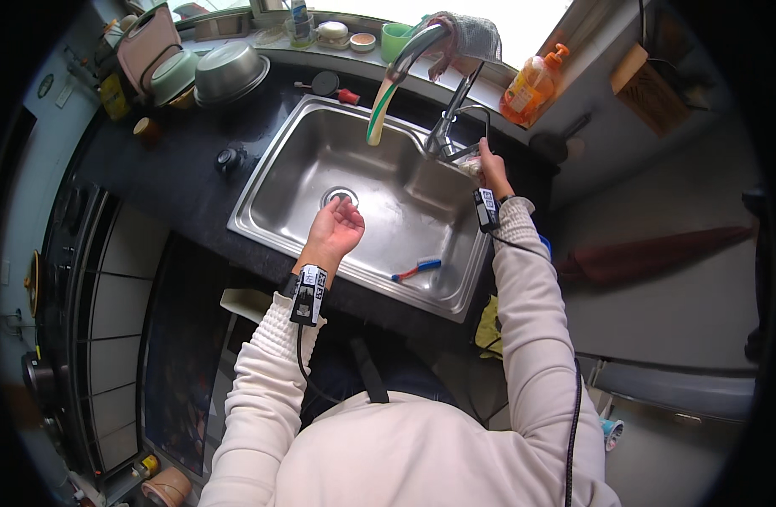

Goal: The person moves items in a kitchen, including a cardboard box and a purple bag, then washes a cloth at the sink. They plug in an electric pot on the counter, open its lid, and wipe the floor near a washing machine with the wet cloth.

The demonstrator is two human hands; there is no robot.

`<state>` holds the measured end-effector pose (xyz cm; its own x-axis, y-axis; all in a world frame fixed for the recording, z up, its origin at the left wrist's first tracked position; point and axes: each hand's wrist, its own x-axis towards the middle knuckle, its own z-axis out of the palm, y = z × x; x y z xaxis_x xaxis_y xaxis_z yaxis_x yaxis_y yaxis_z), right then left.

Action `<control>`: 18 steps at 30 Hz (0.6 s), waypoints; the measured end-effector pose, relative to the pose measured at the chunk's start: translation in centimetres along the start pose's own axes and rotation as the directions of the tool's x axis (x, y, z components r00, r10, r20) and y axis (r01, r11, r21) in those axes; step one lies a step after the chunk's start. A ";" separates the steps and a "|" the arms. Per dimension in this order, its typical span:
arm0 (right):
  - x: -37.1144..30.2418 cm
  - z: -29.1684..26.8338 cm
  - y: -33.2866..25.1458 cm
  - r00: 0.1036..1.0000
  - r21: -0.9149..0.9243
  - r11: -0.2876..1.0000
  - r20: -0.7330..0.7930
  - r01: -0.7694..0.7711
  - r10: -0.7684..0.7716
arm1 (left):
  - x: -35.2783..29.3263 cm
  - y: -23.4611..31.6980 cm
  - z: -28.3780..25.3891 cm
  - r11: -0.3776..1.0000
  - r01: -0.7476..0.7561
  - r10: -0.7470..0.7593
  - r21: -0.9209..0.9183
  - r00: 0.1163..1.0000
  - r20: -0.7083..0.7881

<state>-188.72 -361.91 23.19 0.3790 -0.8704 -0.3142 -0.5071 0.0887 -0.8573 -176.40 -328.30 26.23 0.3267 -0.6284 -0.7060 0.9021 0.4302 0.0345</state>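
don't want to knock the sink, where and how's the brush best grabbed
Grip the brush by its slim red part, left of the broader blue end, probably from above: it lies low in the sink, near the front wall, which would crowd reaching from the near side.

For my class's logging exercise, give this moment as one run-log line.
left hand: empty, over sink; right hand: beside faucet; brush: in sink

Kitchen (steel sink [320, 156], metal bowl [227, 73])
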 end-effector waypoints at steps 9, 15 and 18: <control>5.6 2.0 2.4 0.985 -0.267 0.963 -0.162 0.023 -0.068 | 5.0 -0.6 3.6 0.999 -0.011 0.013 -0.034 0.998 0.054; 2.5 1.5 1.1 0.989 -0.194 0.981 -0.145 0.002 -0.031 | 6.8 -0.8 5.3 0.999 0.003 0.000 -0.034 0.997 0.072; 2.3 1.7 1.6 0.984 -0.171 0.984 -0.162 0.042 -0.071 | 7.7 -0.8 5.9 0.999 0.019 -0.017 -0.039 0.997 0.071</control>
<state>-187.31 -362.97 20.43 0.2835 -0.9414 -0.1828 -0.6155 -0.0324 -0.7875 -172.94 -337.30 25.00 0.3309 -0.6801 -0.6541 0.8967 0.4426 -0.0066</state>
